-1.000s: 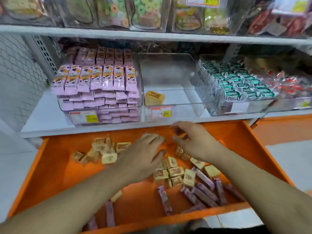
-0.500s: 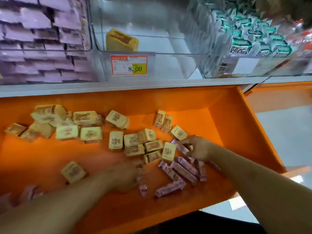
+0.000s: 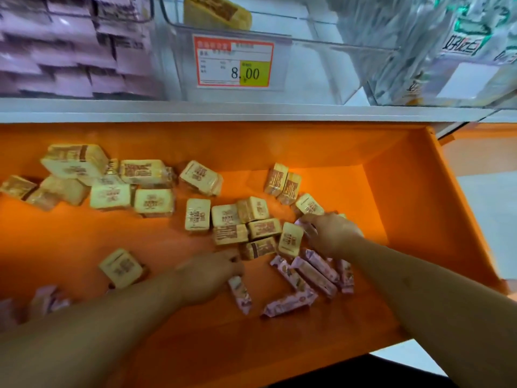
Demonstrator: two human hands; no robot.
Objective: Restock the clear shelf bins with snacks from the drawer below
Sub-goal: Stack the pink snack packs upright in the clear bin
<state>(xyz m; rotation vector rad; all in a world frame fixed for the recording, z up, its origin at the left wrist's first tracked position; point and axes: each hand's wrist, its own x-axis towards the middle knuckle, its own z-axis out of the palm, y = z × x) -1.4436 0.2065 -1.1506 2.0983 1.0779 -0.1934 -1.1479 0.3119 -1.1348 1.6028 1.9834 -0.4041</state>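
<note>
Smooth orange drawer: blocky yellow packets, crinkly purple bars.

A price tag on the front of the clear middle bin, upper centre of the frame, reads "8.00".

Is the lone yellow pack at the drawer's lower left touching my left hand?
Apart. The head view shows bare orange drawer floor between the lone yellow pack and the left hand.

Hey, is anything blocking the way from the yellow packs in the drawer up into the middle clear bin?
Nothing visible does. The yellow packs lie loose in the open drawer, and the middle bin above holds only one yellow pack, its top out of frame.
</note>
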